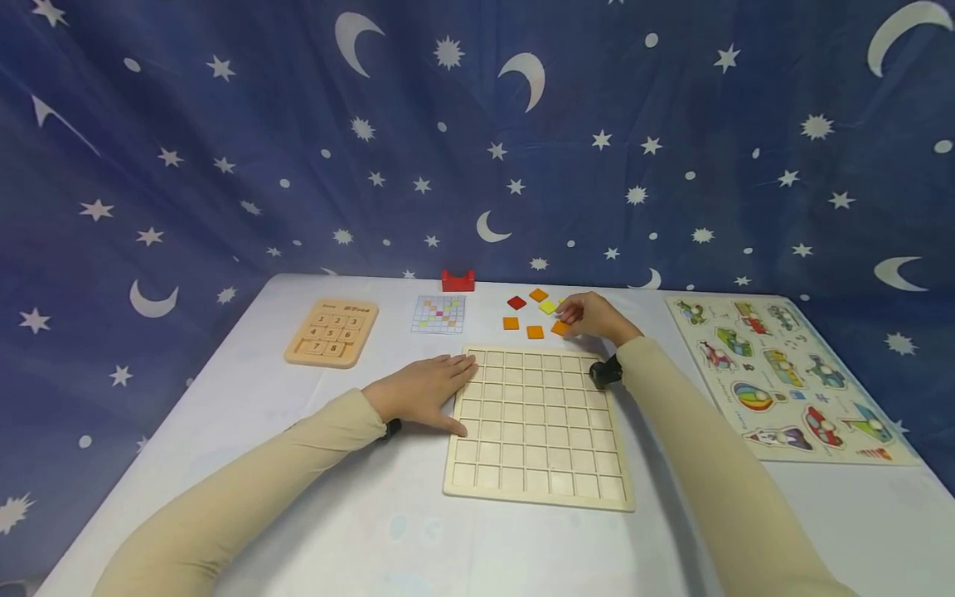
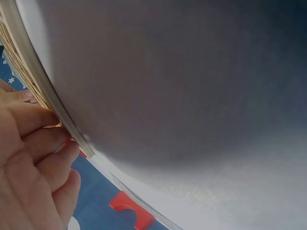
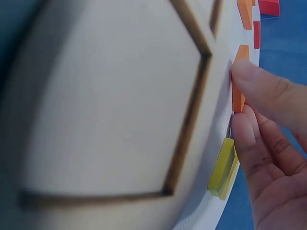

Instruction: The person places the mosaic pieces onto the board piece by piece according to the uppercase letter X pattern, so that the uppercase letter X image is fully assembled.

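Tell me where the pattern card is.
In the head view, the pattern card lies left of centre, beyond the wooden grid board, between the number puzzle and the loose tiles, near the red stand.

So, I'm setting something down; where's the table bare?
Bare table: near side of the grid board, between left sleeve and right sleeve; between number puzzle and left sleeve. Crowded: the board's far side, where right hand pinches an orange tile among other tiles.
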Available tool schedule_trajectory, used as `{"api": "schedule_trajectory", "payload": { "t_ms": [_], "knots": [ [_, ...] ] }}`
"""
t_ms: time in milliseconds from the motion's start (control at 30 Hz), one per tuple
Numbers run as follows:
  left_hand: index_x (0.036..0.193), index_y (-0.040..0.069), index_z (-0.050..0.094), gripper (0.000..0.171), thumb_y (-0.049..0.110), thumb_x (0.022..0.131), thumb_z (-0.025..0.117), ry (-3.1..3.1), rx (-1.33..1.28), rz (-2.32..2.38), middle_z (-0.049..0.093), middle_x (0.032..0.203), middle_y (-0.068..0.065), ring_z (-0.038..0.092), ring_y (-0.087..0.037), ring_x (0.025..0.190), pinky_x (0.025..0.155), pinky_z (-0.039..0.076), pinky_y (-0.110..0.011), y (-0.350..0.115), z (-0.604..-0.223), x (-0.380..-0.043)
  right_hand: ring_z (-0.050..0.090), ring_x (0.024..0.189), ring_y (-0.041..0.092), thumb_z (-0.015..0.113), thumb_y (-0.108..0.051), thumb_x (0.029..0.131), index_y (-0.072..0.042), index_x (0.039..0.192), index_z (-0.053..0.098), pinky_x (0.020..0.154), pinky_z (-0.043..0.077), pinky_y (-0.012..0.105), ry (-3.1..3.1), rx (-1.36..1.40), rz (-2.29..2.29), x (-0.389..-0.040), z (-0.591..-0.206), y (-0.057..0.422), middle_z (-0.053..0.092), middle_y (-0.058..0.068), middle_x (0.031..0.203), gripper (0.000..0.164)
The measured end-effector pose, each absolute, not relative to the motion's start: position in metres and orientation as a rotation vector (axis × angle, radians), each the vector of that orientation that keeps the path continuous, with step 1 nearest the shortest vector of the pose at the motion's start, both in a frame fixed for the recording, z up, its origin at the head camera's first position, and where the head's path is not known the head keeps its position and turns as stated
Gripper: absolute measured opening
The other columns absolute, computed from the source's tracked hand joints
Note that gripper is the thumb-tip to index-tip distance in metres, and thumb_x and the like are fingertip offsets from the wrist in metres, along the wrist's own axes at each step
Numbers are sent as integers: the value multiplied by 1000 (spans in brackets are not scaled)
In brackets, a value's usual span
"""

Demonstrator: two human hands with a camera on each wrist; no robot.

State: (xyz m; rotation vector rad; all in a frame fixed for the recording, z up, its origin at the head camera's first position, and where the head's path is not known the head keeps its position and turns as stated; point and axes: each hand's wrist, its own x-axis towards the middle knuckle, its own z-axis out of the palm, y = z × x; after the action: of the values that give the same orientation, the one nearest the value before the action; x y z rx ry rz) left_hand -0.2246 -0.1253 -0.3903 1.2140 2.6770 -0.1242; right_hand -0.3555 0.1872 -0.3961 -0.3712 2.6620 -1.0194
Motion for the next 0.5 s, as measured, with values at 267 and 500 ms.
{"api": "schedule_trajectory", "payload": {
  "t_ms": [267, 500],
  "knots": [
    [149, 1, 20, 101, 69, 81, 51, 2673, 1187, -113, 18, 157, -15, 19, -27, 146, 120, 20, -39, -125, -393, -226, 58, 89, 22, 71, 13, 72, 4, 114, 61, 86, 53, 32, 2632, -387, -1055, -354, -395, 184, 65, 20, 108, 44],
    [149, 2, 20, 101, 70, 81, 51, 2668, 1176, -112, 17, 157, -15, 19, -26, 146, 120, 20, -39, -126, -394, -226, 58, 85, 18, 73, 7, 74, 5, 111, 64, 83, 53, 28, 2637, -383, -1026, -355, -395, 189, 66, 20, 107, 39]
  ]
}}
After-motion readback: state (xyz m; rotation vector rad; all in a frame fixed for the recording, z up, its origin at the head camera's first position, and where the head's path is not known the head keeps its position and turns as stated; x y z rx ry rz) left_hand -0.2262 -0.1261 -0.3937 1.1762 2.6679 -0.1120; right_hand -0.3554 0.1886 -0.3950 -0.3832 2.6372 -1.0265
